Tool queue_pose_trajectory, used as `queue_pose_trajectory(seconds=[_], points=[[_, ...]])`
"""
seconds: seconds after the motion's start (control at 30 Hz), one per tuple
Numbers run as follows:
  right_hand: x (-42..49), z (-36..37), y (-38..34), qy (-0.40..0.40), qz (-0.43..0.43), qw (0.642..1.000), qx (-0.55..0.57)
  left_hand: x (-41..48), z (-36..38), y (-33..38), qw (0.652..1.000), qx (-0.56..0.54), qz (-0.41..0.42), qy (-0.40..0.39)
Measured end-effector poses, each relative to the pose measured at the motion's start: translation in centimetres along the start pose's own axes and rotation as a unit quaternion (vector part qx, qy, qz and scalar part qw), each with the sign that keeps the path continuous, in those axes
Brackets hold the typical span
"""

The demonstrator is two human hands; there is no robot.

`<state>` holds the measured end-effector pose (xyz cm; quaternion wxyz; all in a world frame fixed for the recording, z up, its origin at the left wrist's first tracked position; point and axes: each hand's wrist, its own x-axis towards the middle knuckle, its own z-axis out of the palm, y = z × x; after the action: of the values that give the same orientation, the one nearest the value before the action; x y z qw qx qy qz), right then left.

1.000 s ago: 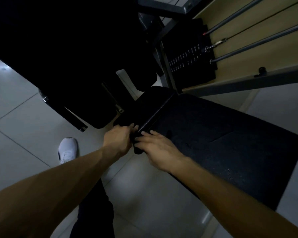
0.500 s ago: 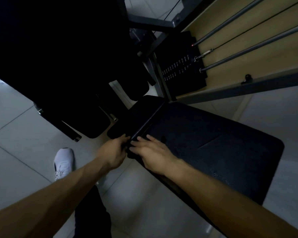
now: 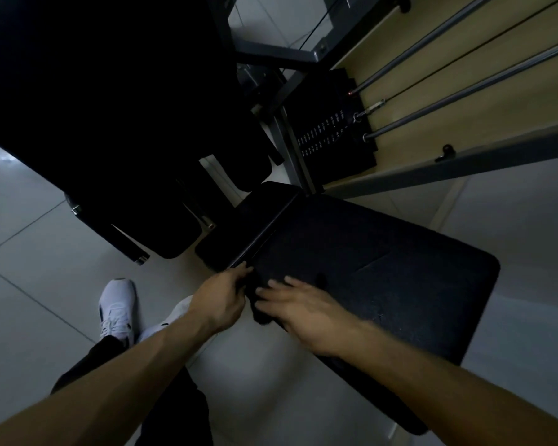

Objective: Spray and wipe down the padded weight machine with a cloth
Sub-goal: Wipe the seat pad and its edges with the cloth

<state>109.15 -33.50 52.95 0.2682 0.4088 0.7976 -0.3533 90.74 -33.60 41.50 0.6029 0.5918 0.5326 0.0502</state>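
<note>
The cloth [image 3: 262, 312], dark and hard to make out, lies bunched at the near left corner of the black pad [image 3: 384, 284] and drapes over its edge. The left hand [image 3: 219, 297] sits just off that corner, its grip curled onto the cloth. The right hand [image 3: 303, 313], blurred, lies on the pad touching the cloth, fingers [image 3: 273, 296] straight and spread, grip apart. The weight stack [image 3: 329, 136] stands beyond the pad's far corner.
</note>
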Motion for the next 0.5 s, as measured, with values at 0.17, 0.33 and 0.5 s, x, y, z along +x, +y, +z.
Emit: queue_pose_trajectory(seconds=[0.17,0.33,0.5], points=[[-3.6,-2.6,5.6,0.076,0.054,0.994,-0.057,-0.4,0.5,0.3,1.0,0.007,0.007,-0.024],[1.7,-1.5,3.1,0.119,0.143,0.982,-0.037,-0.4,-0.4,0.5,0.999,0.028,0.013,-0.041],[-1.9,1.0,-0.8,0.022,-0.02,1.0,-0.004,-0.4,-0.7,0.8,0.998,0.031,-0.001,-0.052]])
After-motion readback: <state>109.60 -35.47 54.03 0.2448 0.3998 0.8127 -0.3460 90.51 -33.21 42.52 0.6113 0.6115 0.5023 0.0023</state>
